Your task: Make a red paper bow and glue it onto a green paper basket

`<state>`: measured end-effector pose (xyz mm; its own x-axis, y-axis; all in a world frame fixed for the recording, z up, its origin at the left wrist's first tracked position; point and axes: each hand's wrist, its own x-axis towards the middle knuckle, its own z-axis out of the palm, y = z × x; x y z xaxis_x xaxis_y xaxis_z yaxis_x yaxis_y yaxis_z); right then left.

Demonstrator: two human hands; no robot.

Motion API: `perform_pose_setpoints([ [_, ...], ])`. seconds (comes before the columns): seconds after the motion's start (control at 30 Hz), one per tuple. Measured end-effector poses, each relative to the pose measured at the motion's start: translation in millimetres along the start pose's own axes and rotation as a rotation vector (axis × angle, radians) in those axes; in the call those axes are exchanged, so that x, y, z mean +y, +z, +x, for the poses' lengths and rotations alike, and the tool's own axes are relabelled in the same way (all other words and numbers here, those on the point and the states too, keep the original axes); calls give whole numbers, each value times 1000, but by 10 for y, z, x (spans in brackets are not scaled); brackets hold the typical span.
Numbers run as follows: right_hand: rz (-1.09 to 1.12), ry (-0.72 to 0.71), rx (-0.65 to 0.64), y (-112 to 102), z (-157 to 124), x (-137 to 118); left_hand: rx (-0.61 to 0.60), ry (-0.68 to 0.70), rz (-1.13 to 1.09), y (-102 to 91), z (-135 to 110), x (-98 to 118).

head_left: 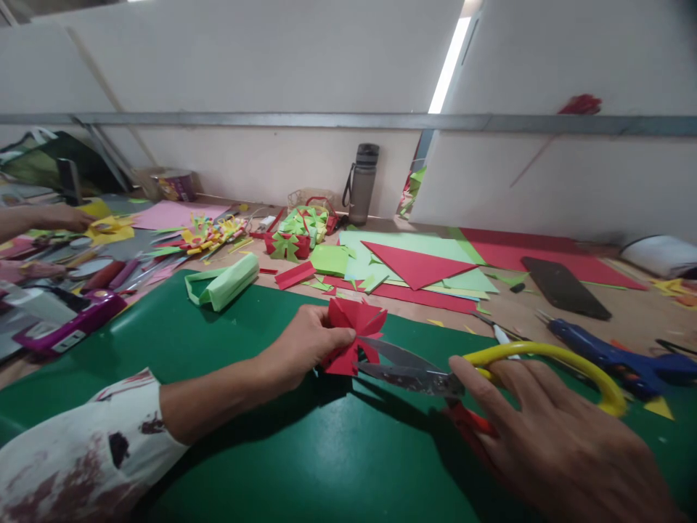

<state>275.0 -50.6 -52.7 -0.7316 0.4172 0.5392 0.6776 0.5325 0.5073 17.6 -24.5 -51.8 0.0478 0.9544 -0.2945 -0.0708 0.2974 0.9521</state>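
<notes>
My left hand pinches a red paper flower with slit petals, held just over the green mat. In my right hand is a pair of scissors with one yellow and one red handle. Their blades are parted and the tips reach the flower's right side, beside my left thumb. Whether the blades have paper between them I cannot tell. Behind the flower lie a red paper triangle and light green sheets.
A blue glue gun and a dark phone lie at right. A grey bottle stands by the wall. At left are a folded green paper piece, a purple tool and another person's hand.
</notes>
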Motion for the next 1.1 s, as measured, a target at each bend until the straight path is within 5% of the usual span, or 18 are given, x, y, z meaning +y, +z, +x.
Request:
perform_pose_setpoints([
  [0.83,108,70,-32,88,-51,3,-118,-138,-164,-32,36,-52],
  [1.1,127,91,-31,100,-78,-5,-75,-198,-302,23,-36,30],
])
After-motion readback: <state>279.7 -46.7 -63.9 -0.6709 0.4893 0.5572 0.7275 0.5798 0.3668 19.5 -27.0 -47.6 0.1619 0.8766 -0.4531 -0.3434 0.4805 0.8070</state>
